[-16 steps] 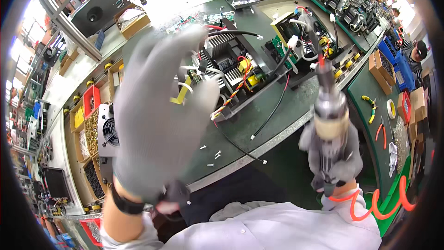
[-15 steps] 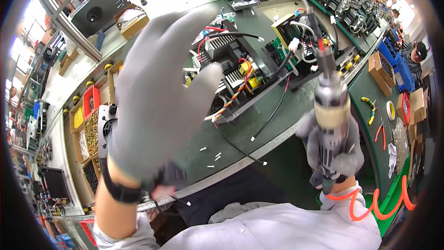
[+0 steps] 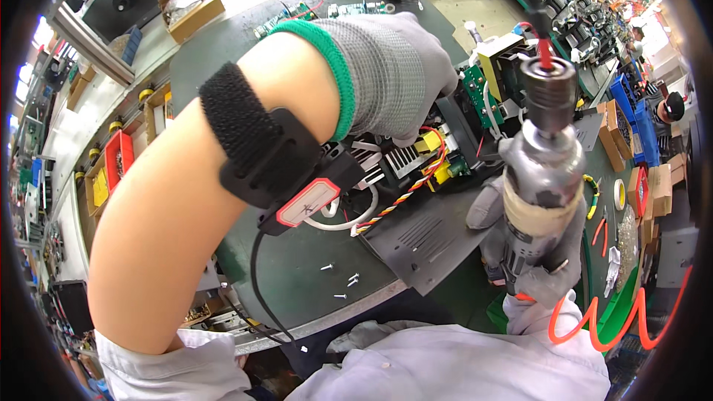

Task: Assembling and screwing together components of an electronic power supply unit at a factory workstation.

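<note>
My left hand (image 3: 408, 67), in a grey glove with a green cuff, reaches over an open electronics unit (image 3: 405, 160) with black heat sinks, yellow parts and twisted coloured wires. Its fingers bend down onto the unit, their tips hidden. A black slotted metal panel (image 3: 431, 241) extends from the unit toward the bench's front edge. My gloved right hand (image 3: 546, 275) is closed around a power screwdriver (image 3: 542, 178) held upright, its dark bit pointing away from me. A small metal piece shows at my right fingers, too small to name. Black wrist strap (image 3: 260, 148) and cord hang from my left arm.
Several loose screws (image 3: 353, 279) lie on the green bench mat. A second open unit (image 3: 497, 67) stands beyond, to the right. An orange coiled hose (image 3: 601, 327) trails at lower right. Parts boxes (image 3: 119, 156) line the left; pliers (image 3: 592, 197) and tape (image 3: 619, 194) lie right.
My left hand has swung away from me and to the right, down onto the electronics unit. The unit has turned, bringing its slotted panel into view. The screwdriver has shifted slightly right.
</note>
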`<state>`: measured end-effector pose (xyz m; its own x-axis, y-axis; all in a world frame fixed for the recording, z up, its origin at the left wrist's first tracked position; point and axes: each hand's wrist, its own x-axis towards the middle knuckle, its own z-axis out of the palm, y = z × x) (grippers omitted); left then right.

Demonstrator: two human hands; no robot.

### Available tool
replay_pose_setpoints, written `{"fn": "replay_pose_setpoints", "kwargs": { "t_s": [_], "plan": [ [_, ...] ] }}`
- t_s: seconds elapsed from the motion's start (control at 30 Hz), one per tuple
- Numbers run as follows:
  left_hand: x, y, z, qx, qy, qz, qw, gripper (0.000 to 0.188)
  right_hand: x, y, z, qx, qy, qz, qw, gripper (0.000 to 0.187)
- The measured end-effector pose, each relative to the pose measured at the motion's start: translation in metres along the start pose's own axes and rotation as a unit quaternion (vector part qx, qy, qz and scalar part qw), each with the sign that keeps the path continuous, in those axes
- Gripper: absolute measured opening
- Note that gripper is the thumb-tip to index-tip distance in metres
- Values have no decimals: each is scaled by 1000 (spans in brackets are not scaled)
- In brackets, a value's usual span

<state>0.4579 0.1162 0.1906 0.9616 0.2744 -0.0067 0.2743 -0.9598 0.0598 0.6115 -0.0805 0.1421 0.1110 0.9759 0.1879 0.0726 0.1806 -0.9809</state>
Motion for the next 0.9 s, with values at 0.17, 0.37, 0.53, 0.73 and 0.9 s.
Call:
{"fn": "replay_pose_setpoints", "kwargs": {
  "t_s": [0.17,0.37,0.53,0.73,0.9],
  "plan": [
    [1,-14,16,-31,61,59,996,41,4,3,4,3,-4,-2,1000,96],
    [-13,-24,11,-127,97,75,984,33,6,0,5,11,-7,-1,1000,94],
    [-19,-18,-2,-135,70,49,987,33,4,0,8,22,-14,-2,1000,92],
    [-16,-9,13,-113,78,20,990,33,3,0,8,52,-14,-3,999,89],
    [-24,-8,22,-103,78,7,992,42,5,-1,10,104,-16,-7,994,88]
  ]
}}
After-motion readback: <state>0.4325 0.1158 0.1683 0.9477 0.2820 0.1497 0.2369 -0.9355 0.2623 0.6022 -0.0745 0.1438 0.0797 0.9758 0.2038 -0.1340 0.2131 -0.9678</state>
